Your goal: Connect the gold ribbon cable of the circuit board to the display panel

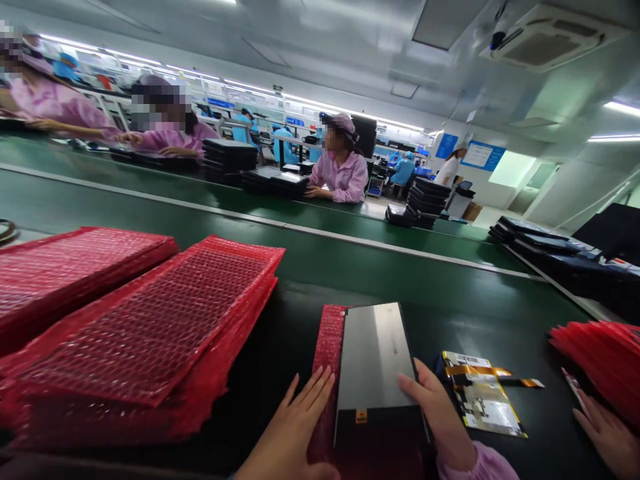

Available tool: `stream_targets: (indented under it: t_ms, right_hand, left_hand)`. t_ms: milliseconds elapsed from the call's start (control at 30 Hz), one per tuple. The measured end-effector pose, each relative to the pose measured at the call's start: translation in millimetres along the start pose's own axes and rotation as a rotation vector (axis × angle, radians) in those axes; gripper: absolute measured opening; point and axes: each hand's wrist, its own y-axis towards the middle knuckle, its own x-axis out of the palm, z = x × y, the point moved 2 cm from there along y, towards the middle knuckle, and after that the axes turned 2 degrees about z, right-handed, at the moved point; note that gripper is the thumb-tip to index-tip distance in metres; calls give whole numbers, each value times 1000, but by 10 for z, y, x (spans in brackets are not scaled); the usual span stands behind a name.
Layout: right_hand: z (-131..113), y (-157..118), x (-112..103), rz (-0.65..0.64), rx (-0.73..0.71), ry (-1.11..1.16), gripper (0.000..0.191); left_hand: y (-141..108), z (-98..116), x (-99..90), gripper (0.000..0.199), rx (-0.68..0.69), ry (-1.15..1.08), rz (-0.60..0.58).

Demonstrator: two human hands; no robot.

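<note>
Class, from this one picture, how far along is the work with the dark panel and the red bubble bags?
Done: red bag stacks lie at the left; whether they are filled cannot be told. In hand: the left hand and right hand flank the dark panel, which lies on one red bag, not inside it. Left: the panel and the ribbon-cable part are uncovered.
</note>
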Motion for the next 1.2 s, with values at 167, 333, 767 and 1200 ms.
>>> stream_targets:
  t_ms: [167,333,767,1200]
  right_hand:
    - [-91,-66,-81,58,-5,42,50]
    - [37,-78,42,-34,30,10,51]
    - [335,-34,19,-51,68,-5,55]
    - [366,-10,-14,12,52,-73,56]
  left_hand:
    - [60,-119,185,129,74,-12,103]
    - [132,-267,382,140,243,-18,292]
    - [99,-266,443,150,274,75,422]
    - [114,-296,490,149,312,35,461]
